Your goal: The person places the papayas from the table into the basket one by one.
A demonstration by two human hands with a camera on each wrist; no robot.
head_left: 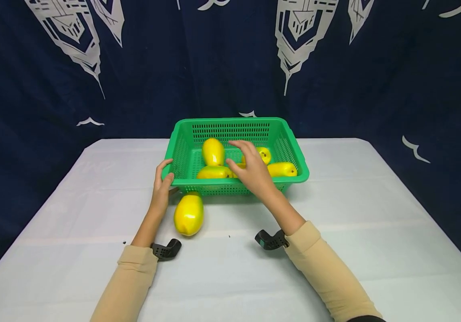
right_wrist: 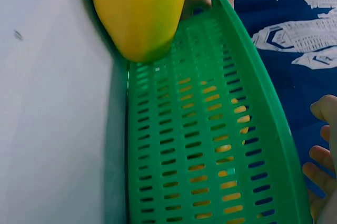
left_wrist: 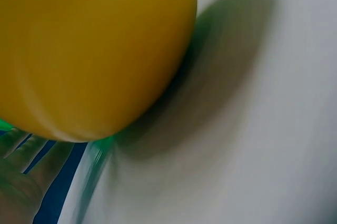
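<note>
A green plastic basket [head_left: 230,182] with slotted walls stands on the table and holds several yellow, papaya-like fruits [head_left: 213,152]. My left hand [head_left: 161,190] grips the basket's left front corner, one finger at the rim and the thumb by the front edge. Above the fruits inside, my right hand [head_left: 252,170] hovers with its fingers apart and loosely bent, holding nothing. Another yellow fruit [head_left: 188,214], greenish at one end, lies on the table in front of the basket, beside my left wrist. In the left wrist view this fruit [left_wrist: 95,50] hides much of the left hand.
The table [head_left: 230,277] has a white cover with a few small dark specks. A dark blue curtain [head_left: 198,80] with white drawings hangs behind its far edge. Black wrist cameras [head_left: 167,249] sit on both forearms.
</note>
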